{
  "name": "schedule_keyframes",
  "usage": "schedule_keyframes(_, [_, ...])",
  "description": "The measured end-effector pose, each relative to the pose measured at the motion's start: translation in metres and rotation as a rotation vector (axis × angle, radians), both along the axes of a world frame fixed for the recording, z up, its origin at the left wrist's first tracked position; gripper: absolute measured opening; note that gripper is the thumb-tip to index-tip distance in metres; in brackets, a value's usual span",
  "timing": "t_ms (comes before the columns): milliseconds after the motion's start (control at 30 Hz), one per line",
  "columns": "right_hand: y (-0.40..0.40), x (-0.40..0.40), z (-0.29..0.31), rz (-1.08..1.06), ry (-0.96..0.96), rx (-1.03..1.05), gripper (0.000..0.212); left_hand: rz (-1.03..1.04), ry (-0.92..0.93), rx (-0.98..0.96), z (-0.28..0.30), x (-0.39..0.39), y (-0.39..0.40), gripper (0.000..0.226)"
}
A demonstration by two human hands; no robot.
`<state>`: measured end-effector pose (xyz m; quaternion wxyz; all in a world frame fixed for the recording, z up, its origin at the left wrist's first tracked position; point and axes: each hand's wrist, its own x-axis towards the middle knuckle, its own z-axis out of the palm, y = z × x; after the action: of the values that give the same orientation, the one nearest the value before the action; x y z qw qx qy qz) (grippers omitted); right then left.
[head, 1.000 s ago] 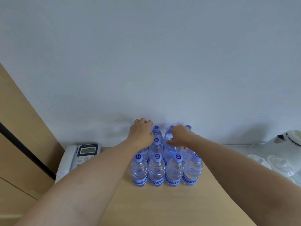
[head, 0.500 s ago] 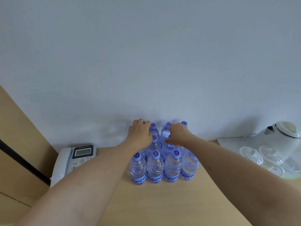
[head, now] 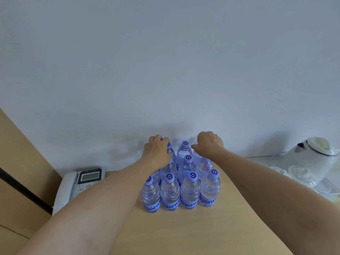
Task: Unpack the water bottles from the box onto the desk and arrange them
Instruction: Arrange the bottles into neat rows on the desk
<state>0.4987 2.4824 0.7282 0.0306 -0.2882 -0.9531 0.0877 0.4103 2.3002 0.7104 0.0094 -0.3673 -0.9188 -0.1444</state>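
Several clear water bottles (head: pixel 190 192) with purple caps and blue labels stand upright in a tight block on the wooden desk (head: pixel 174 234), close to the wall. My left hand (head: pixel 156 153) is curled over the top of a bottle at the block's back left corner. At the back right corner my right hand (head: pixel 208 144) is closed over another bottle's top, and that cap is hidden under it. The front row of bottles is untouched. No box is in view.
A grey desk phone (head: pixel 81 183) lies left of the bottles by the wooden side panel. A white kettle (head: pixel 316 157) and upturned glasses (head: pixel 301 175) sit on a tray at the right. The wall rises directly behind the bottles.
My right hand has shifted from the block's middle to its back right corner. My left hand stays on the back left bottles. The view has tilted slightly.
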Motion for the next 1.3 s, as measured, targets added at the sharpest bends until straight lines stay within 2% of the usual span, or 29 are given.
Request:
schedule_keyframes(133, [0.011, 0.010, -0.010, 0.001, -0.083, -0.036, 0.026, -0.006, -0.007, 0.000, 0.003, 0.004, 0.011, 0.034])
schedule_keyframes(300, [0.019, 0.012, -0.016, 0.071, -0.127, -0.147, 0.033, -0.036, -0.024, -0.007, 0.007, 0.010, 0.028, 0.043])
schedule_keyframes(400, [0.019, 0.010, -0.011, 0.103, -0.199, -0.141, 0.037, -0.046, -0.019, 0.000, 0.008, 0.013, 0.036, 0.043])
schedule_keyframes(600, [0.021, 0.011, -0.004, 0.162, -0.300, -0.154, 0.018, -0.027, -0.019, -0.027, 0.005, 0.013, 0.041, 0.044])
schedule_keyframes(767, [0.027, 0.012, -0.002, 0.224, -0.364, -0.134, 0.024, 0.008, -0.034, -0.030, 0.002, 0.012, 0.039, 0.044])
schedule_keyframes(867, [0.030, 0.014, -0.003, 0.191, -0.328, -0.189, 0.027, 0.003, -0.031, -0.039, 0.000, 0.014, 0.040, 0.044])
schedule_keyframes(933, [0.030, 0.017, -0.005, 0.161, -0.303, -0.183, 0.039, 0.002, -0.029, -0.046, -0.002, 0.015, 0.041, 0.045])
schedule_keyframes(1300, [0.024, 0.020, -0.006, 0.200, -0.244, -0.139, 0.044, 0.005, -0.022, -0.030, 0.000, 0.018, 0.041, 0.046])
